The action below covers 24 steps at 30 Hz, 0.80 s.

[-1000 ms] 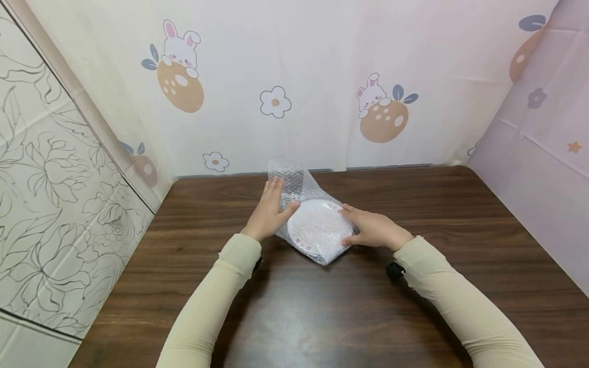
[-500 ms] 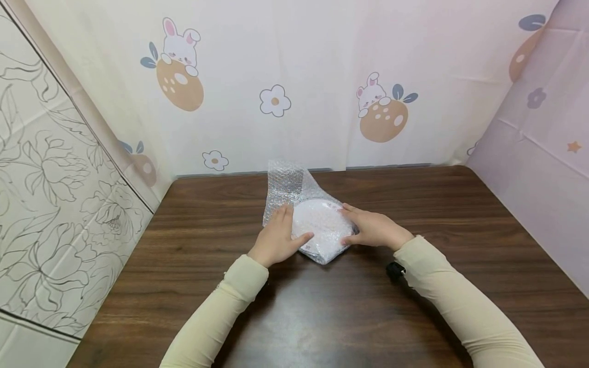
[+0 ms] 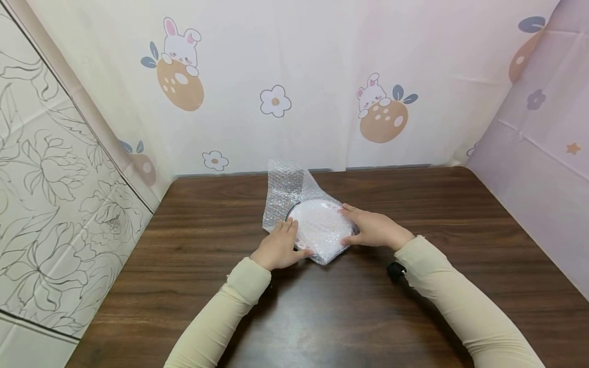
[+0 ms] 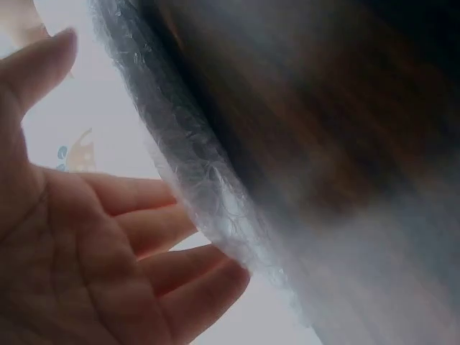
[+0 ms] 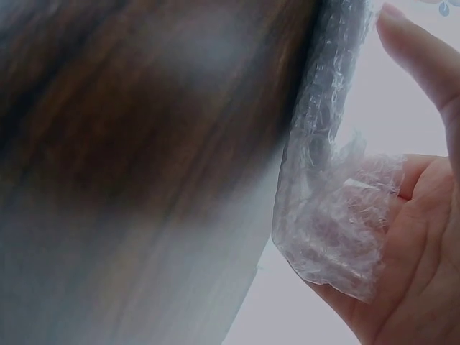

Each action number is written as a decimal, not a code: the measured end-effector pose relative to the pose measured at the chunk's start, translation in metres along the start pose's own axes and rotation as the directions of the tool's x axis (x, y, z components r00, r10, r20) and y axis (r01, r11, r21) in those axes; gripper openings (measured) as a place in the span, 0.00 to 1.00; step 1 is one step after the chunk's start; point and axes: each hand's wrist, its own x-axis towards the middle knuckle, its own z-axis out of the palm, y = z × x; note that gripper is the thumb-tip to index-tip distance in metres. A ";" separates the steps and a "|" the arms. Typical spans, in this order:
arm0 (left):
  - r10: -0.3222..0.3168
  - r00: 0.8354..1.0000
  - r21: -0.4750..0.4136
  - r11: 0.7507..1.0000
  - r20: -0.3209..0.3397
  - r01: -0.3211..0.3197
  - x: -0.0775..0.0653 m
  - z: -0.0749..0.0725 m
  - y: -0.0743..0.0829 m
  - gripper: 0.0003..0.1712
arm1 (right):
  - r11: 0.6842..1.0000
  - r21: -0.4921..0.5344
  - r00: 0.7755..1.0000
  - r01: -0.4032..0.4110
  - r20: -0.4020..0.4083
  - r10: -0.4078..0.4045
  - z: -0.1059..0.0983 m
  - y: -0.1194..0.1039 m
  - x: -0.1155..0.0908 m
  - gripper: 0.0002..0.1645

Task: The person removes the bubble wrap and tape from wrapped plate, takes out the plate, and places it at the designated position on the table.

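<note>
A white plate (image 3: 319,222) with small floral marks at its rim lies on the table under clear bubble wrap (image 3: 284,189). One flap of the wrap stretches out behind it, to the far left. At the plate's left edge, my left hand (image 3: 281,247) touches the wrap with its fingers extended and the thumb spread near the front corner. Across from it, my right hand (image 3: 376,228) holds the wrapped right edge, fingers and thumb spread around the rim. In the right wrist view, a crumpled fold of bubble wrap (image 5: 334,233) hides part of those fingers.
The dark wood-grain table (image 3: 437,214) extends on all sides of the plate. Behind it hangs a pale curtain (image 3: 317,138) printed with rabbits and flowers. A panel with line-drawn flowers (image 3: 50,194) stands on the left.
My left hand has moved from the far-left flap toward me, down to the plate's left front edge. The right hand, plate and wrap stay in nearly the same place.
</note>
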 end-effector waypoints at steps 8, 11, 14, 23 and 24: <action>0.001 0.998 0.018 1.000 0.063 -0.002 0.000 0.000 -0.002 0.53 | 1.000 0.002 1.000 0.013 -0.010 -0.013 -0.002 0.000 0.000 0.55; 0.001 0.998 0.034 0.999 0.056 -0.003 0.001 0.000 -0.002 0.53 | 1.000 -0.006 1.000 0.012 -0.017 -0.013 -0.002 0.001 0.000 0.55; -0.002 0.999 0.042 0.999 0.049 0.000 0.000 0.000 -0.001 0.52 | 1.000 -0.006 1.000 0.016 -0.026 -0.016 -0.002 0.001 0.000 0.55; 0.002 0.999 0.038 0.999 0.046 -0.004 -0.001 -0.001 0.000 0.51 | 0.998 0.002 0.995 0.069 -0.077 -0.069 -0.008 0.002 0.000 0.53; 0.002 0.999 0.038 0.999 0.046 -0.004 -0.002 -0.002 0.001 0.51 | 0.997 0.001 0.993 0.079 -0.092 -0.078 -0.009 0.002 0.000 0.52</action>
